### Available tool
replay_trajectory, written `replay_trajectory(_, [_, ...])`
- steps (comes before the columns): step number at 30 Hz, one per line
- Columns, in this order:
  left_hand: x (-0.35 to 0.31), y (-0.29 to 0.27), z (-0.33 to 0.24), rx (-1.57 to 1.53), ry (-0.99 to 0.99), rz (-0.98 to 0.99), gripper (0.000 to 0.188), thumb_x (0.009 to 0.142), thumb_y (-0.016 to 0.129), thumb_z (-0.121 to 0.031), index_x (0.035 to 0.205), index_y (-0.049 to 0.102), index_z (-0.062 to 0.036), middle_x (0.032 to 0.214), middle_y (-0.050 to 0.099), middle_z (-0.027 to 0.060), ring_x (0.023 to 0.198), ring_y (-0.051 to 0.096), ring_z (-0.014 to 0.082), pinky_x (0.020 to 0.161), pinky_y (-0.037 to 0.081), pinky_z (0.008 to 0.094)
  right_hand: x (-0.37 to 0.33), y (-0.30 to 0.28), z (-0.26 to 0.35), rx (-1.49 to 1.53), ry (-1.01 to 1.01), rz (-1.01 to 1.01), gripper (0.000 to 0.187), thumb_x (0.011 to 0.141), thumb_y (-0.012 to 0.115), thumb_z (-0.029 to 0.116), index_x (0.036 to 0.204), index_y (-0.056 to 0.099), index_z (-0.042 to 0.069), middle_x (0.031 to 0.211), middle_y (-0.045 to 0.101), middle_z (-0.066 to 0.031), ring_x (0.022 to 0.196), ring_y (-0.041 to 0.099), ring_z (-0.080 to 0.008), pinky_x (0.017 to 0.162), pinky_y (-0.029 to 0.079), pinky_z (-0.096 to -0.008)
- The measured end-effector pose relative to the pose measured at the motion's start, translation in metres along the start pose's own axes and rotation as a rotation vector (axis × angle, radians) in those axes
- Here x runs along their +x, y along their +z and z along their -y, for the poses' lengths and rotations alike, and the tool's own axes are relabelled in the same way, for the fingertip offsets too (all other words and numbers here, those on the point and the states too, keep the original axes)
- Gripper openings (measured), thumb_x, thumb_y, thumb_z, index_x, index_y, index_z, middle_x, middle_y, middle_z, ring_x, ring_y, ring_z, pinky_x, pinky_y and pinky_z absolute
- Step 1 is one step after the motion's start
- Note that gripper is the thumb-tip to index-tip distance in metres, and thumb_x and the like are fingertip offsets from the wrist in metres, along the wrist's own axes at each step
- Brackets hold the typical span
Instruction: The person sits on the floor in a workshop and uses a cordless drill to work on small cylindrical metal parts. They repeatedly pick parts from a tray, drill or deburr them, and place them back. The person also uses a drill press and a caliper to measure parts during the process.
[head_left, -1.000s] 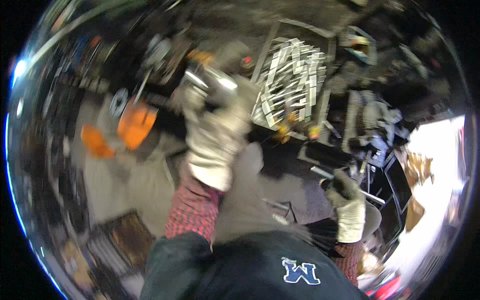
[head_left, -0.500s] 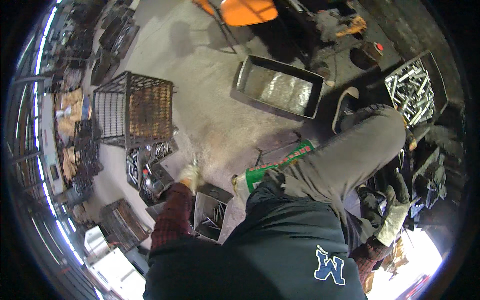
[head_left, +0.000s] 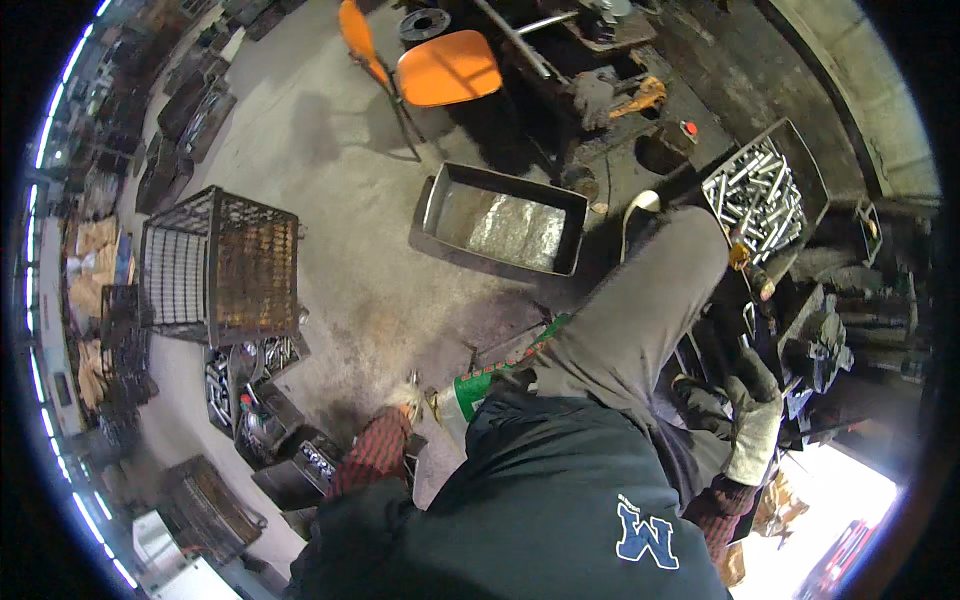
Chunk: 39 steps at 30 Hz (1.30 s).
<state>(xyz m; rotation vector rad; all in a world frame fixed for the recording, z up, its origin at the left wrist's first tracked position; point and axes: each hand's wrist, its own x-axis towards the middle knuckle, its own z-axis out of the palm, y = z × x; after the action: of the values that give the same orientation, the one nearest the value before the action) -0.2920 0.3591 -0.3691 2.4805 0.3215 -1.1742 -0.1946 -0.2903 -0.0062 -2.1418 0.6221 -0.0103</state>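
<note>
My left hand (head_left: 408,400), in a pale work glove, is low at centre-left. Its fingers are closed on a small metal piece (head_left: 415,378), whose shiny end sticks out. Close by on its right is a box or seat end with green wrapping (head_left: 473,392), partly under my leg. My right hand (head_left: 757,415) wears a pale glove with dark fingers. The fingers point up beside dark machine parts, and I see nothing held in them. A thin metal loop (head_left: 750,318) stands just beyond its fingertips.
A bin of metal pins (head_left: 762,205) stands at the right. Ahead are a shallow metal tray (head_left: 500,215) and an orange chair (head_left: 448,70). To the left, a wire basket (head_left: 225,265) stands above several parts boxes (head_left: 270,415). A red-capped can (head_left: 665,145) sits far right.
The view has shifted, so the surroundings sit further left. My left hand has moved right, away from the basket and toward the green wrapping. My right hand stays by the machine parts.
</note>
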Motion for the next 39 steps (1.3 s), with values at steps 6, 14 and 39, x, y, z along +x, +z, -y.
replay_trajectory(6, [0.017, 0.002, -0.01, -0.627, -0.316, -0.469, 0.031, 0.104, 0.066, -0.035, 0.116, 0.079, -0.0091, 0.09, 0.079, 0.019, 0.076, 0.078, 0.0362, 0.064, 0.056, 0.0516, 0.023, 0.029, 0.026, 0.015, -0.062, 0.174, 0.053, 0.104, 0.083, 0.016, 0.152, 0.068, -0.003, 0.142, 0.078, -0.0132, 0.127, 0.073, -0.0225, 0.111, 0.057, -0.0379])
replay_trajectory(14, [-0.153, 0.165, 0.062, -0.527, -0.658, -0.125, 0.039, 0.098, 0.081, -0.041, 0.111, 0.083, -0.0049, 0.095, 0.081, 0.0156, 0.085, 0.078, 0.0306, 0.074, 0.061, 0.0541, 0.009, 0.092, 0.139, 0.035, -0.308, 0.433, 0.047, 0.113, 0.072, 0.025, 0.15, 0.066, -0.003, 0.138, 0.076, -0.0094, 0.121, 0.071, -0.0197, 0.106, 0.057, -0.0361])
replay_trajectory(39, [0.069, -0.345, -0.673, -0.692, 1.081, -0.292, 0.041, 0.104, 0.082, -0.034, 0.125, 0.08, 0.0017, 0.121, 0.083, 0.0167, 0.108, 0.077, 0.0236, 0.098, 0.06, 0.0382, -0.014, -0.005, -0.015, -0.035, 0.17, -0.156, 0.06, 0.086, 0.095, 0.023, 0.141, 0.078, 0.007, 0.139, 0.079, -0.0163, 0.129, 0.075, -0.0345, 0.112, 0.058, -0.0427])
